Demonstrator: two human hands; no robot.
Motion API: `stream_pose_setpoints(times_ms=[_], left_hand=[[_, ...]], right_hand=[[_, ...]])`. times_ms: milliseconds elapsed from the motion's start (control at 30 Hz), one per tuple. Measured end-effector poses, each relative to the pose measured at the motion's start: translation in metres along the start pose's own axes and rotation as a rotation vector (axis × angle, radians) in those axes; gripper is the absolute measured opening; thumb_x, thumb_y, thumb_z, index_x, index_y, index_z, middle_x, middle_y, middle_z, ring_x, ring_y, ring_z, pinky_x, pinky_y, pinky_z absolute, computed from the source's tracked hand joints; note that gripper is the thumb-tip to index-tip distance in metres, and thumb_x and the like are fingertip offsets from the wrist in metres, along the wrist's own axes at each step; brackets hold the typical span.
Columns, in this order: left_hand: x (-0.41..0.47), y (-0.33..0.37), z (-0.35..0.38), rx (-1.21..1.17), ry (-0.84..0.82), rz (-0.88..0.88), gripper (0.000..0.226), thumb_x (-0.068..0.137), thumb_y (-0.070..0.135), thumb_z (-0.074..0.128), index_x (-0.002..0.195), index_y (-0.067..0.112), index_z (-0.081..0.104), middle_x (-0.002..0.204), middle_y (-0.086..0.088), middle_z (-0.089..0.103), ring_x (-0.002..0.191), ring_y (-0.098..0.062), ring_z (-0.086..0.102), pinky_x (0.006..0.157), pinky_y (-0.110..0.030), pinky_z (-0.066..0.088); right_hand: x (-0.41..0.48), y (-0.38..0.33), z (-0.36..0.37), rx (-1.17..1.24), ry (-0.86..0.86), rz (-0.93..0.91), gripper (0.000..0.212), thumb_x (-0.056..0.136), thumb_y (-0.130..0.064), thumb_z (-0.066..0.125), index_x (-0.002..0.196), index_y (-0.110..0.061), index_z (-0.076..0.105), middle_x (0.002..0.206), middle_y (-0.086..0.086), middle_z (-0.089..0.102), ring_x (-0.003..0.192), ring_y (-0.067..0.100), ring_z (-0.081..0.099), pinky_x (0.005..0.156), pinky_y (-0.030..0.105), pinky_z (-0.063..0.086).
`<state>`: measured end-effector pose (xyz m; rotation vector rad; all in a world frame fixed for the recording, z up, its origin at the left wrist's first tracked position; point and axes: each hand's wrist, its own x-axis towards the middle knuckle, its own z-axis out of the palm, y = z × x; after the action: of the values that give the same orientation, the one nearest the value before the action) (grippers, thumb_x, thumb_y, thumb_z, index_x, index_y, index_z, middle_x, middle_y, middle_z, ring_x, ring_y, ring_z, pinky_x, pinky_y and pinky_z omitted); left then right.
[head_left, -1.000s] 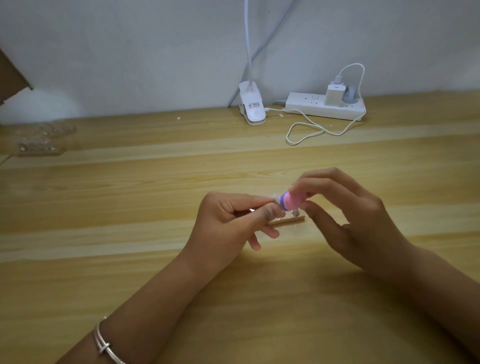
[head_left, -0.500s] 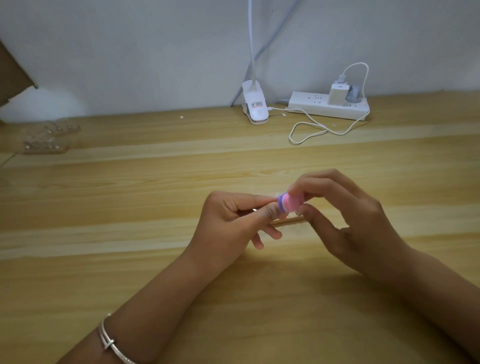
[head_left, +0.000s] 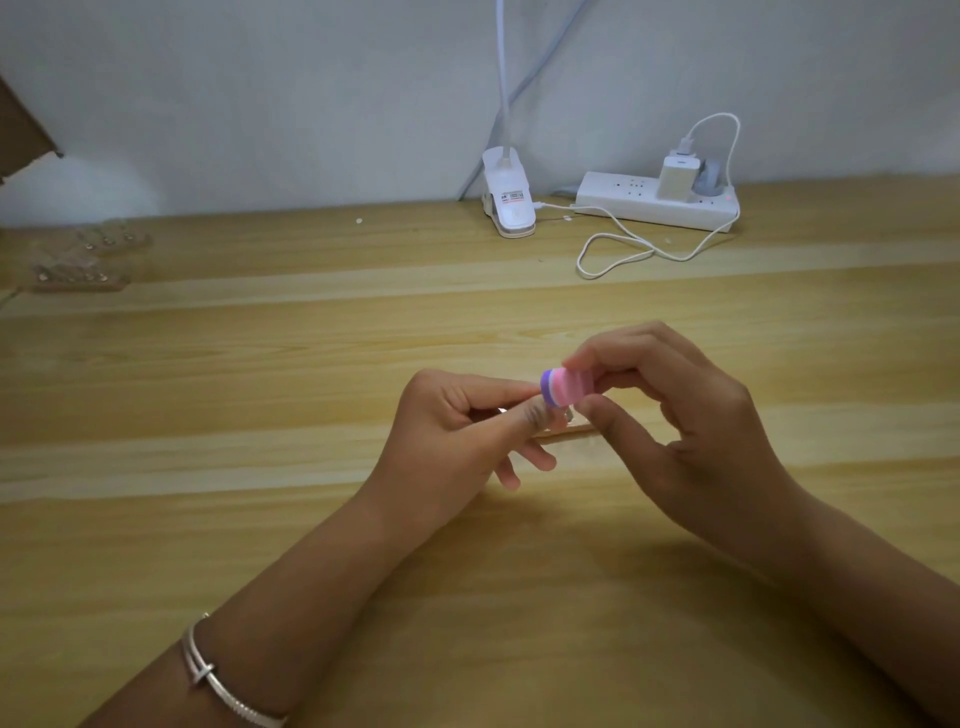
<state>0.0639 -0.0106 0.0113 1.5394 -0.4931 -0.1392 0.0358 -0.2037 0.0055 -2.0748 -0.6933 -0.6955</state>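
Just above the worktop (head_left: 260, 364), the right hand (head_left: 691, 415) pinches a pink and purple stack (head_left: 563, 387) of small discs, its fingers (head_left: 613, 353) curled round the pink end. The left hand (head_left: 457, 436) meets the purple end, forefinger and thumb nipped against it, the other fingers tucked.

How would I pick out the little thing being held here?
On the wooden table, find where the left hand and right hand meet. The right hand's fingertips pinch a small cylinder, the only thing banded pink and purple.
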Motion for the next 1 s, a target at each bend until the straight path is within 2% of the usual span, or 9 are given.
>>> stream_pose_setpoints(times_ms=[133,267,400,533,667,733,800,1000], left_hand=[[0.0,-0.002,0.0,0.002,0.003,-0.007,0.011,0.085,0.011,0.07,0.091,0.006,0.078,0.082,-0.009,0.076,0.062,-0.028,0.073,0.042,-0.03,0.051],[0.0,0.0,0.0,-0.003,-0.002,0.002,0.014,0.083,0.02,0.071,0.09,0.01,0.078,0.081,-0.008,0.076,0.062,-0.028,0.072,0.042,-0.028,0.05],[0.0,-0.001,-0.001,-0.011,0.002,0.002,0.01,0.085,0.013,0.07,0.091,0.009,0.078,0.082,-0.009,0.076,0.062,-0.028,0.072,0.041,-0.029,0.051],[0.001,0.0,-0.002,-0.01,0.007,0.006,0.012,0.083,0.017,0.071,0.091,0.012,0.078,0.081,-0.009,0.076,0.062,-0.027,0.073,0.042,-0.028,0.051],[0.001,-0.002,-0.002,-0.003,0.013,-0.013,0.009,0.086,0.01,0.071,0.092,0.01,0.078,0.081,-0.01,0.076,0.061,-0.027,0.072,0.042,-0.028,0.051],[0.001,-0.001,-0.002,-0.005,0.003,0.004,0.011,0.084,0.019,0.071,0.09,0.012,0.078,0.08,-0.008,0.076,0.062,-0.026,0.072,0.042,-0.027,0.051],[0.001,0.0,-0.002,0.0,0.0,0.015,0.016,0.082,0.023,0.07,0.09,0.012,0.078,0.081,-0.007,0.076,0.062,-0.026,0.073,0.042,-0.028,0.051],[0.0,-0.003,0.0,0.02,0.003,-0.007,0.008,0.085,0.007,0.072,0.088,0.003,0.078,0.083,-0.008,0.076,0.062,-0.028,0.073,0.042,-0.029,0.051]], right_hand=[[0.0,0.004,-0.002,0.04,-0.003,0.04,0.017,0.092,0.004,0.067,0.108,-0.001,0.067,0.103,0.005,0.064,0.094,0.022,0.067,0.082,0.04,0.058],[0.0,0.002,0.002,-0.025,0.007,-0.043,0.017,0.091,0.002,0.068,0.107,-0.006,0.068,0.103,0.001,0.063,0.094,0.015,0.065,0.082,0.025,0.053],[0.0,0.005,-0.003,0.001,-0.003,0.012,0.02,0.09,0.007,0.068,0.107,-0.004,0.066,0.103,0.003,0.062,0.094,0.016,0.065,0.084,0.026,0.055],[0.0,-0.001,0.004,-0.043,-0.001,-0.064,0.018,0.091,0.005,0.067,0.106,-0.004,0.067,0.103,0.001,0.061,0.095,0.01,0.063,0.083,0.013,0.046],[0.001,0.006,-0.002,-0.013,-0.007,0.031,0.022,0.09,0.01,0.069,0.106,-0.004,0.067,0.102,0.003,0.062,0.094,0.017,0.065,0.083,0.035,0.056],[0.001,0.003,0.002,-0.003,0.0,0.007,0.019,0.092,0.006,0.068,0.107,-0.006,0.067,0.103,0.0,0.062,0.095,0.018,0.065,0.083,0.034,0.055],[0.001,0.003,0.003,-0.023,-0.001,-0.039,0.02,0.092,0.003,0.068,0.108,-0.008,0.067,0.103,0.0,0.061,0.095,0.016,0.065,0.083,0.026,0.053],[-0.001,0.016,-0.008,-0.059,-0.047,0.028,0.023,0.089,0.012,0.069,0.106,-0.004,0.067,0.098,0.007,0.062,0.093,0.018,0.064,0.083,0.033,0.056]])
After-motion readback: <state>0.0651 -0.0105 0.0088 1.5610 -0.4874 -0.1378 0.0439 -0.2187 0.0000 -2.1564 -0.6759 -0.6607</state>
